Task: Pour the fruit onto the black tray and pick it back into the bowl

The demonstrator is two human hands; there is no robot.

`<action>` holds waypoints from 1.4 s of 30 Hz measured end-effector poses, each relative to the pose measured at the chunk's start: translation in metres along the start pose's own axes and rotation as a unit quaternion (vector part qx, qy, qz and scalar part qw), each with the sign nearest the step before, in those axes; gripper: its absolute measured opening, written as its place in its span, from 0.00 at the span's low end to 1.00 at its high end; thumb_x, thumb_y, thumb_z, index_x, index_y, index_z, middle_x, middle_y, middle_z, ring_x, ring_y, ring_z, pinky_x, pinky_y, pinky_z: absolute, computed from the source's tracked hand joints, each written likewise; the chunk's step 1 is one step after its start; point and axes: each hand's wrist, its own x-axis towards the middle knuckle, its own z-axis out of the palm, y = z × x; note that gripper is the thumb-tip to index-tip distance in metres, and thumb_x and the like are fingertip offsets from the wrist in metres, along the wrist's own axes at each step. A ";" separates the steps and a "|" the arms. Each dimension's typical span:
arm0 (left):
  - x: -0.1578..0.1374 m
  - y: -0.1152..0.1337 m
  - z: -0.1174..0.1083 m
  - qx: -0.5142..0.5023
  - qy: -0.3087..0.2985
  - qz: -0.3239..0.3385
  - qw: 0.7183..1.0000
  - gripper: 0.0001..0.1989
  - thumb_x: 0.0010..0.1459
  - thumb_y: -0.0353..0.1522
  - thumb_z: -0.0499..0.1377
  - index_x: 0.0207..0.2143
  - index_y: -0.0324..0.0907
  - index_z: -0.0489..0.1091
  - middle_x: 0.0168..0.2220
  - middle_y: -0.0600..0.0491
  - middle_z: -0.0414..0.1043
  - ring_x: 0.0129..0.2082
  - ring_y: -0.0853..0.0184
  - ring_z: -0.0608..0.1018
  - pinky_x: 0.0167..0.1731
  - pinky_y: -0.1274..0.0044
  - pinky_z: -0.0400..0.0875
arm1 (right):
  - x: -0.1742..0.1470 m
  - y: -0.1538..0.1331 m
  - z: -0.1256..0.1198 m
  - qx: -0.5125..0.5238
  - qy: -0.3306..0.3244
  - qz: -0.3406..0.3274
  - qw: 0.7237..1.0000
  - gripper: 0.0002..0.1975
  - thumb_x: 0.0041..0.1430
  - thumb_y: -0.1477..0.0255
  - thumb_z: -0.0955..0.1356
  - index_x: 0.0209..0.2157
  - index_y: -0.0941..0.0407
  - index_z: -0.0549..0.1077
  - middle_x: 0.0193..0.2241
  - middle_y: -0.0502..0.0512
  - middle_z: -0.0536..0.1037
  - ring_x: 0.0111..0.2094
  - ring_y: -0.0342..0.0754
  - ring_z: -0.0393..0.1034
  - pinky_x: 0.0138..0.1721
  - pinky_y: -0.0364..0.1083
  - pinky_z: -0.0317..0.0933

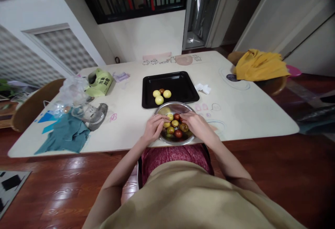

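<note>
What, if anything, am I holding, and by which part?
Your left hand and right hand reach into the bowl; whether either grips fruit can't be told.

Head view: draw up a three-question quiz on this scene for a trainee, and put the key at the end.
1. True or false: the left hand and the right hand both reach over the rim of the metal bowl.
2. How many yellow fruits lie on the black tray?
3. Which lies over the chair at the table's right end? A, a teal cloth; B, a yellow cloth; C, a lime-green cap.
Key: 1, true; 2, three; 3, B.
</note>
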 end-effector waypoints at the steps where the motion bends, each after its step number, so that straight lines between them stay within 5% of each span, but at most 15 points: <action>1: 0.000 0.001 0.000 -0.005 0.001 -0.003 1.000 0.22 0.79 0.36 0.46 0.46 0.40 0.80 0.48 0.43 0.82 0.48 0.60 0.81 0.52 0.65 0.71 | 0.000 -0.001 -0.003 0.010 0.011 0.001 1.000 0.13 0.68 0.80 0.68 0.48 0.56 0.83 0.45 0.62 0.87 0.47 0.59 0.82 0.50 0.57 0.77; 7: 0.020 -0.002 -0.014 -0.021 0.020 -0.037 0.999 0.15 0.77 0.36 0.52 0.50 0.41 0.77 0.50 0.43 0.80 0.53 0.60 0.81 0.56 0.66 0.75 | -0.009 -0.002 -0.018 0.090 0.127 -0.025 0.987 0.10 0.73 0.69 0.69 0.46 0.54 0.83 0.44 0.60 0.87 0.46 0.57 0.81 0.52 0.58 0.75; 12: 0.074 -0.042 -0.033 0.089 0.023 -0.071 0.993 0.13 0.73 0.33 0.56 0.54 0.42 0.75 0.55 0.44 0.77 0.57 0.58 0.78 0.62 0.64 0.72 | -0.023 0.006 -0.004 0.158 0.211 -0.042 0.964 0.11 0.74 0.71 0.67 0.43 0.52 0.83 0.40 0.57 0.87 0.45 0.55 0.82 0.51 0.58 0.74; 19: 0.153 -0.109 -0.029 0.250 -0.171 -0.248 0.920 0.22 0.65 0.28 0.59 0.60 0.41 0.76 0.63 0.43 0.75 0.63 0.53 0.76 0.65 0.63 0.71 | -0.028 0.010 0.014 0.179 0.262 -0.055 0.947 0.17 0.76 0.72 0.62 0.42 0.53 0.83 0.39 0.57 0.87 0.44 0.54 0.82 0.52 0.60 0.73; 27: 0.195 -0.140 -0.020 0.247 -0.245 -0.292 0.891 0.14 0.53 0.23 0.68 0.42 0.42 0.85 0.44 0.48 0.86 0.45 0.59 0.86 0.50 0.74 0.79 | -0.027 0.006 0.011 0.183 0.262 -0.060 0.946 0.17 0.76 0.73 0.61 0.40 0.53 0.82 0.38 0.55 0.87 0.42 0.52 0.81 0.54 0.59 0.72; 35: 0.191 -0.129 -0.021 0.256 -0.154 -0.268 0.916 0.16 0.55 0.24 0.68 0.47 0.39 0.81 0.48 0.44 0.84 0.50 0.56 0.84 0.57 0.67 0.78 | -0.027 0.006 0.011 0.176 0.267 -0.073 0.945 0.17 0.76 0.76 0.62 0.41 0.53 0.82 0.37 0.56 0.86 0.42 0.52 0.80 0.53 0.58 0.72; 42: 0.135 -0.063 -0.041 0.125 -0.022 -0.143 0.981 0.15 0.58 0.27 0.67 0.49 0.42 0.76 0.47 0.47 0.81 0.45 0.61 0.83 0.45 0.70 0.82 | -0.027 0.005 0.012 0.186 0.269 -0.059 0.943 0.19 0.77 0.73 0.61 0.39 0.53 0.83 0.36 0.55 0.86 0.41 0.52 0.80 0.53 0.58 0.72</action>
